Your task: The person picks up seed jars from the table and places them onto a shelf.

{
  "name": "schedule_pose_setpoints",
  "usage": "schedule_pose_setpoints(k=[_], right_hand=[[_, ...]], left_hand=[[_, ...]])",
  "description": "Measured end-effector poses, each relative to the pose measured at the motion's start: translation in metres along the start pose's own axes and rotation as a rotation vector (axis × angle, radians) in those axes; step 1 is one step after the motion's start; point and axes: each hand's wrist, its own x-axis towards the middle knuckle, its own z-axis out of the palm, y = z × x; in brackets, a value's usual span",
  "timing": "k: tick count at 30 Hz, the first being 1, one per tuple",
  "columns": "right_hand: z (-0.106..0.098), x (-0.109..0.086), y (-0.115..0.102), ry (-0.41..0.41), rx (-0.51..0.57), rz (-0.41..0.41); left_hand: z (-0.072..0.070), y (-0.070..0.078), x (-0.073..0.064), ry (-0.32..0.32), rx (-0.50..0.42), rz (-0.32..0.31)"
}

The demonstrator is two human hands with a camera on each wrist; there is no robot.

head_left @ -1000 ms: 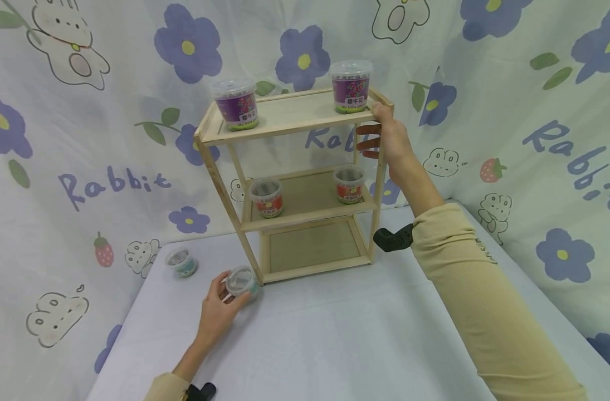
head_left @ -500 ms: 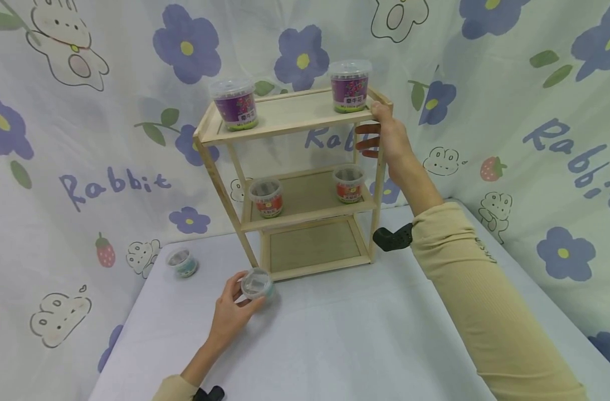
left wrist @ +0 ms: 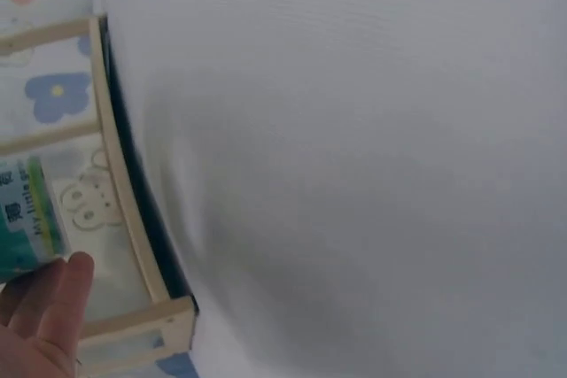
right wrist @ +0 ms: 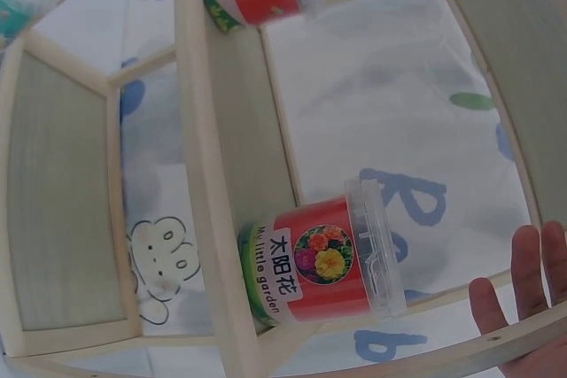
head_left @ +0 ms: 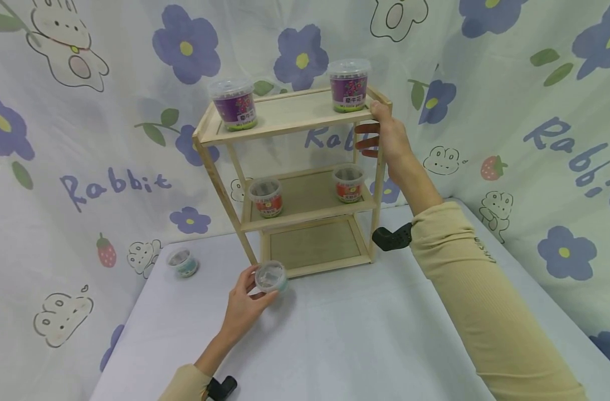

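In the head view my left hand (head_left: 245, 306) grips a small clear-lidded plastic tub (head_left: 272, 277) with a teal label, thumb on one side and fingers on the other. The tub overlaps the front left foot of a three-tier wooden shelf (head_left: 305, 129). Its teal label (left wrist: 22, 227) fills the left edge of the left wrist view. My right hand (head_left: 392, 136) holds the shelf's upper right corner, thumb on the top edge and fingers reaching behind the post. Seen in the right wrist view, those fingers (right wrist: 527, 276) extend past the wooden rail.
Two purple-labelled tubs (head_left: 237, 108) stand on the top tier, left and right. Two red-labelled tubs (head_left: 268, 201) stand on the middle tier. The bottom tier (head_left: 312, 244) shows bare board. Another teal-labelled tub (head_left: 184, 264) sits left on the white-covered table (head_left: 345, 334), near the patterned curtain.
My left hand has moved right and slightly away from me with the teal-labelled tub, from beside the shelf's left foot to just in front of it. My right hand stays on the corner.
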Motion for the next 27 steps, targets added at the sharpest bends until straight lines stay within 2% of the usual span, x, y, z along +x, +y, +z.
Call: schedule_pose_setpoints(k=[8, 12, 21, 27], right_hand=[[-0.001, 0.001, 0.001, -0.002, 0.015, 0.0], [-0.001, 0.001, 0.0, -0.008, 0.026, 0.001], [-0.002, 0.001, 0.001, -0.007, 0.028, -0.001], [-0.001, 0.002, 0.001, -0.003, 0.036, -0.001]], left_hand=[[0.024, -0.027, 0.018, 0.015, -0.03, 0.029], [0.033, -0.026, 0.024, 0.006, -0.019, 0.04], [0.052, -0.015, 0.044, -0.001, -0.06, 0.004], [0.069, -0.012, 0.06, -0.001, -0.078, 0.041]])
